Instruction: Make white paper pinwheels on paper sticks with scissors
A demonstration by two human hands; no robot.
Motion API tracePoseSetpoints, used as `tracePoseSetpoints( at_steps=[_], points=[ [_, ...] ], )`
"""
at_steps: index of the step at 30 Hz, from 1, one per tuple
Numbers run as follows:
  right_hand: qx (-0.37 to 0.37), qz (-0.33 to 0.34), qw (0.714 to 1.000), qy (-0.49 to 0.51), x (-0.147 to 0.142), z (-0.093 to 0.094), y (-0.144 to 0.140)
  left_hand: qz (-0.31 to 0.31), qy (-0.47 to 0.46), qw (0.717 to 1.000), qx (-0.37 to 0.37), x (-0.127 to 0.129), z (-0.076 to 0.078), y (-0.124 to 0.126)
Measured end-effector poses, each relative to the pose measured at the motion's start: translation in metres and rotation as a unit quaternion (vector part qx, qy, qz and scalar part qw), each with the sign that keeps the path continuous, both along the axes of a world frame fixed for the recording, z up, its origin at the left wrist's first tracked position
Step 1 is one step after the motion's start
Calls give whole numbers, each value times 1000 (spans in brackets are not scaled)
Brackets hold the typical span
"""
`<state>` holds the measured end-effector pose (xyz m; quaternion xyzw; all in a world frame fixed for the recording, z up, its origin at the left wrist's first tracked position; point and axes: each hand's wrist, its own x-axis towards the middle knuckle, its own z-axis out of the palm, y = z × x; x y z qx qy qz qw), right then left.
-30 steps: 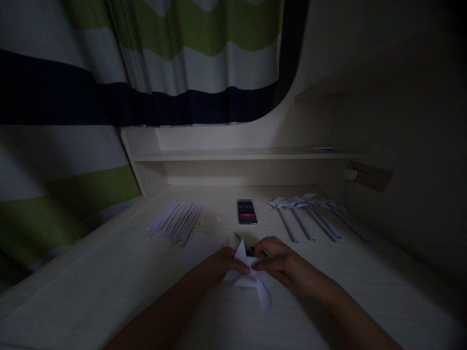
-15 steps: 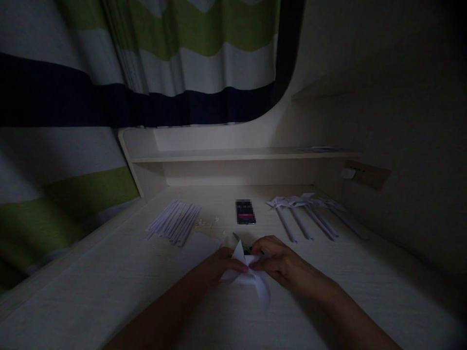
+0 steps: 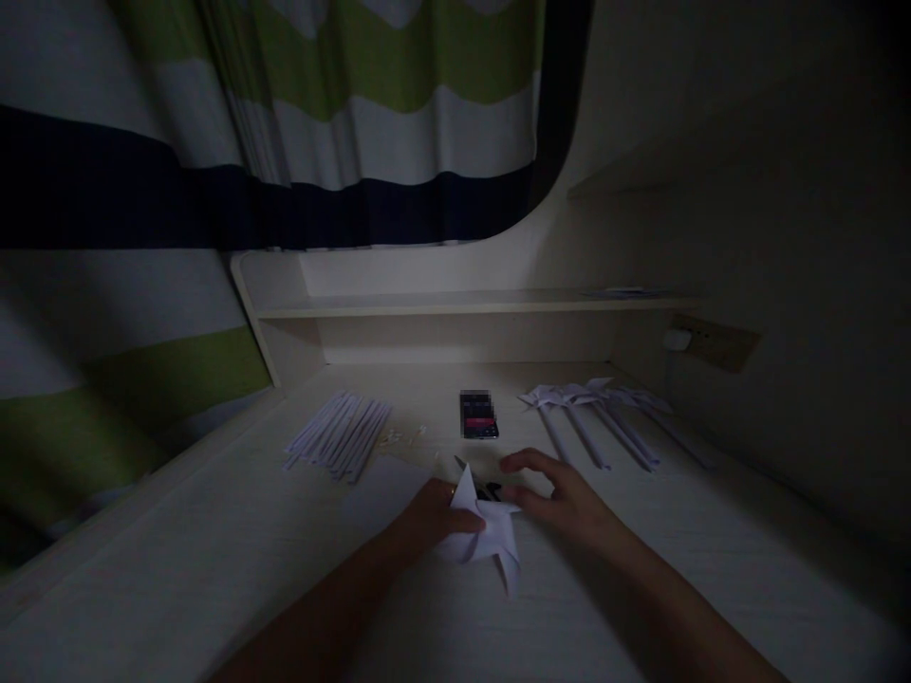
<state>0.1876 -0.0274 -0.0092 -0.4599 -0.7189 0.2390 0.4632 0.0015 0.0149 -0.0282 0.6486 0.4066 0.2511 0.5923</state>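
Pinching the folded paper pinwheel (image 3: 482, 536) in the left hand (image 3: 427, 517), the right hand (image 3: 562, 493) hovers released above dark scissors (image 3: 484, 486), likely folding's finished and fastening follows.

desk (image 3: 213, 560) | paper rolls (image 3: 340, 433) | phone (image 3: 478, 415) | paper pinwheels (image 3: 604, 417) | scissors (image 3: 478, 482)

A: What is lying under the folded paper (image 3: 482, 536)?
B: Something dark, mostly covered; I am not making it out.
A: And the phone (image 3: 478, 415)?
B: Its screen is showing blurred.
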Motion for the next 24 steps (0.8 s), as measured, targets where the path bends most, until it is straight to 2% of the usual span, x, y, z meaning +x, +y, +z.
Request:
tracePoseSetpoints(
  at_steps=[7, 11, 15, 19, 24],
  points=[
    [-130, 26, 987, -89, -10, -23, 5, -7, 81, 996, 19, 4, 1, -2],
    [-194, 69, 977, -54, -12, -25, 3, -7, 89, 996, 27, 5, 5, -5],
    [-208, 65, 975, -40, -14, -21, 1, -2, 84, 996, 15, 6, 7, -7],
    [-214, 74, 974, -5, -14, -19, 1, 1, 33, 999, -4, 5, 4, -7],
    [-199, 6, 975, 101, -11, -22, 6, 41, -142, 987, -56, 5, 4, -4]
  ],
)
